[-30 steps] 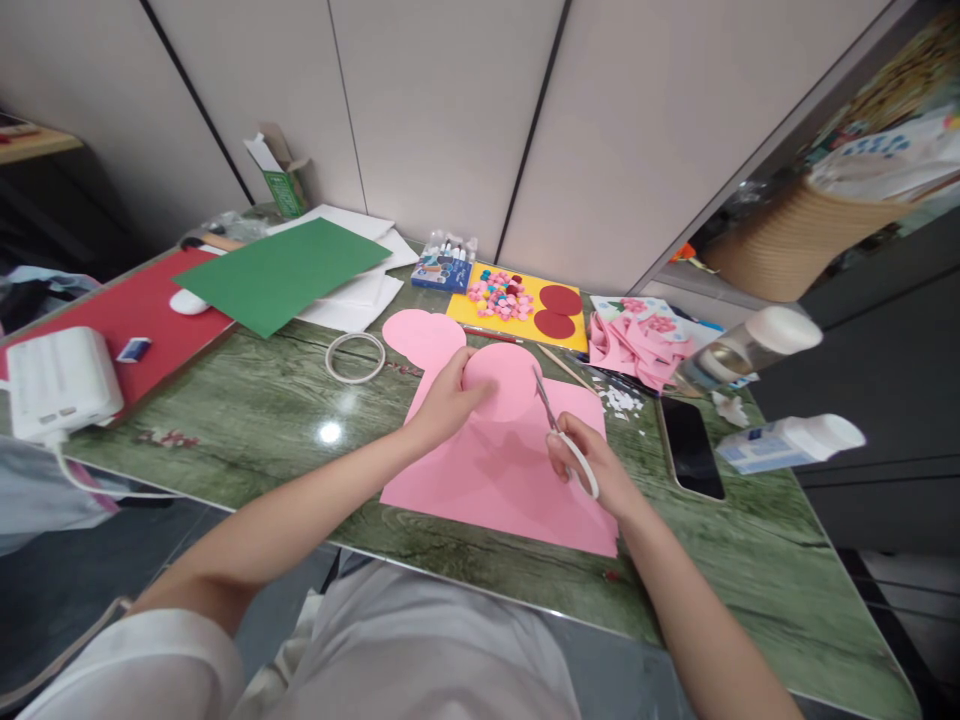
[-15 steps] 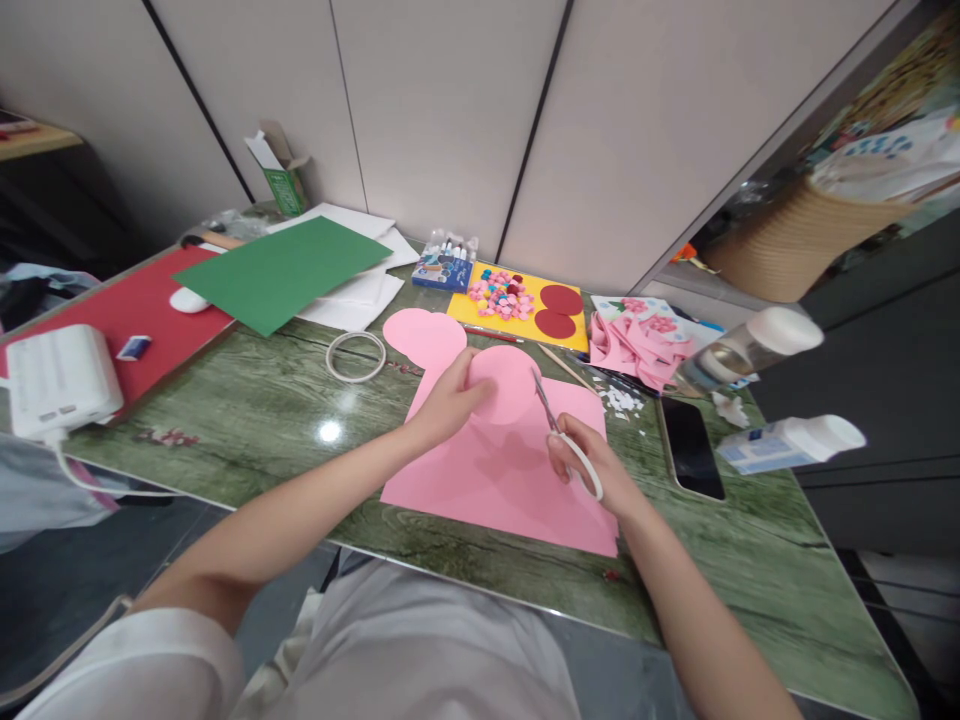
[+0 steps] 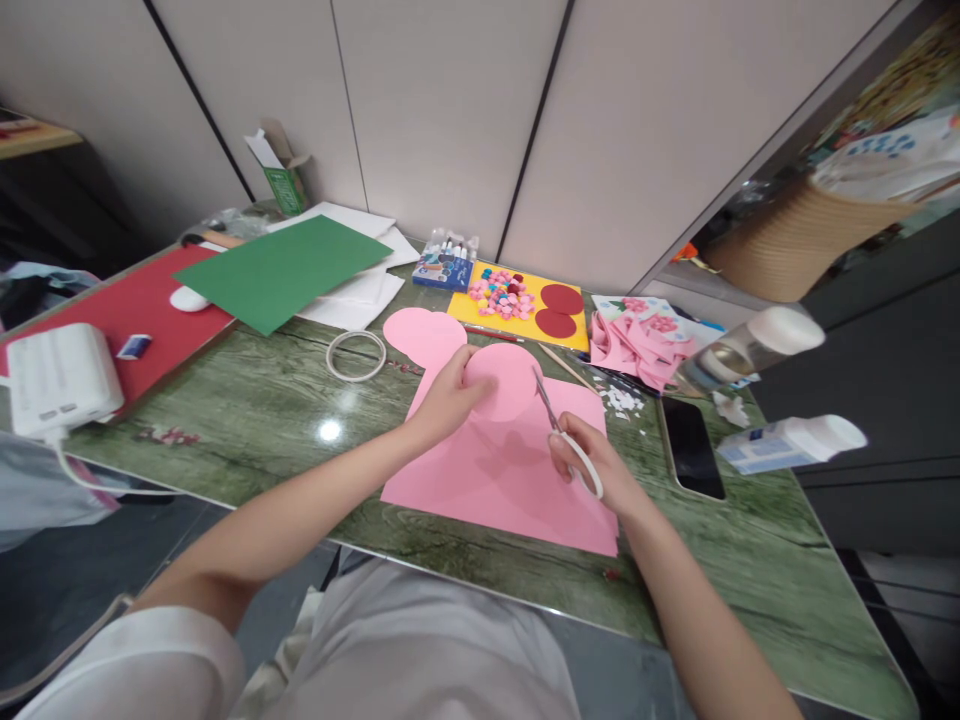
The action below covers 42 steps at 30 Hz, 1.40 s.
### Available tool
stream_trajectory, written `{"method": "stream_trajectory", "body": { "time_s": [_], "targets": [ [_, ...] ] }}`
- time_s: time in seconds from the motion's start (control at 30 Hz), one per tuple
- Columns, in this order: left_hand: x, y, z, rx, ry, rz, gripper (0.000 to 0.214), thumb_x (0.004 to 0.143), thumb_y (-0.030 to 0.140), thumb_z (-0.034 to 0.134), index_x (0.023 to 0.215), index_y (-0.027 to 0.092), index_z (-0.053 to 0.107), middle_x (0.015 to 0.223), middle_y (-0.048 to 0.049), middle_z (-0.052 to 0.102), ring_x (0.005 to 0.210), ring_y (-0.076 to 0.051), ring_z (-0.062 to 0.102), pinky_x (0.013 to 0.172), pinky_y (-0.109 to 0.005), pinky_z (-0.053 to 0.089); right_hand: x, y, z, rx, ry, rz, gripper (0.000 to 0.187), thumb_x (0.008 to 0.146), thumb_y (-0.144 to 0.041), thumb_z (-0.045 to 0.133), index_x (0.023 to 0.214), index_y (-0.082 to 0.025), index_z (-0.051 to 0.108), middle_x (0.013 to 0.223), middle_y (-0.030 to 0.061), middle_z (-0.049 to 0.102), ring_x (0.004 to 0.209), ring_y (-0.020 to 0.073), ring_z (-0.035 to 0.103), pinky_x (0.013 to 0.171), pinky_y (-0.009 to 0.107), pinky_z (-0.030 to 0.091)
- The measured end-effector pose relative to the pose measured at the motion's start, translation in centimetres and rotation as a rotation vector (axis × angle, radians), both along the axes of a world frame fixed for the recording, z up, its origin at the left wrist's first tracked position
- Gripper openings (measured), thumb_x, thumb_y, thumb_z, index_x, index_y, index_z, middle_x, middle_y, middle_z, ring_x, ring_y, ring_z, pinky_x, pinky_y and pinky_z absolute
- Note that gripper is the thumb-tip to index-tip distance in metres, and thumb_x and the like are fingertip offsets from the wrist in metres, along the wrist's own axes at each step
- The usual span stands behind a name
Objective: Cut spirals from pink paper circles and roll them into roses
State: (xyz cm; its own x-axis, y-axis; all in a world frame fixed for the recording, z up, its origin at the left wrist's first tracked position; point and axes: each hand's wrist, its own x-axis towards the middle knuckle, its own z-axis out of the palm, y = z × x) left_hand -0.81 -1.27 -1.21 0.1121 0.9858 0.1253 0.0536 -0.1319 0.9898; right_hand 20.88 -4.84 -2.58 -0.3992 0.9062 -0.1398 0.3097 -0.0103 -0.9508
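Note:
A pink paper circle (image 3: 514,383) is pinched at its left side by my left hand (image 3: 448,400), thumb on top. It is held above a larger pink sheet (image 3: 465,480) that lies on the table and catches its shadow. My right hand (image 3: 589,455) grips scissors (image 3: 581,462) with white handles, their blades at the circle's right edge. Behind my left hand, more round pink paper (image 3: 424,336) lies on the table. Pink paper strips (image 3: 637,345) are heaped at the back right.
Around the sheet on the green table (image 3: 277,430) lie a tape roll (image 3: 356,357), a phone (image 3: 691,447) and white paper scraps (image 3: 621,400). Yellow paper (image 3: 465,300) with pompoms and dark red circles is behind. Bottles (image 3: 795,443) stand right, green paper (image 3: 289,270) left.
The pink circle has shifted very slightly to the left in my left hand. The scissors stay at its right edge, and the rest looks the same.

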Motion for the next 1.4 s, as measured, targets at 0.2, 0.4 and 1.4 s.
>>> {"method": "stream_trajectory", "body": {
  "time_s": [0.2,0.4,1.4],
  "targets": [
    [0.0,0.0,0.0,0.006,-0.009,0.027,0.02,0.073,0.021,0.049,0.092,0.016,0.048,0.087,-0.0011,0.052,0.078,-0.013,0.048,0.068,-0.024,0.04,-0.1,-0.1,0.2,-0.006,0.013,0.004,0.027,0.083,-0.04,0.049,0.07,-0.021,0.036,0.05,-0.0062,0.046,0.045,0.0095,0.04,0.048,0.023,0.032],
    [-0.1,-0.1,-0.1,0.017,-0.022,0.04,0.018,0.074,0.022,0.049,0.092,0.017,0.048,0.085,-0.0009,0.051,0.078,-0.013,0.048,0.068,-0.024,0.04,-0.3,-0.1,0.3,-0.014,-0.003,0.005,0.027,0.083,-0.04,0.049,0.07,-0.021,0.035,0.05,-0.0065,0.046,0.045,0.0092,0.04,0.048,0.023,0.032],
    [0.2,-0.2,-0.3,0.128,0.171,0.008,0.027,0.072,0.023,0.056,0.097,0.017,0.046,0.092,-0.0023,0.053,0.085,-0.015,0.05,0.074,-0.026,0.042,-0.1,-0.1,-0.4,0.056,0.025,-0.047,0.023,0.085,-0.036,0.048,0.073,-0.022,0.035,0.052,-0.0062,0.045,0.048,0.0101,0.041,0.05,0.024,0.032]
  ]
}}
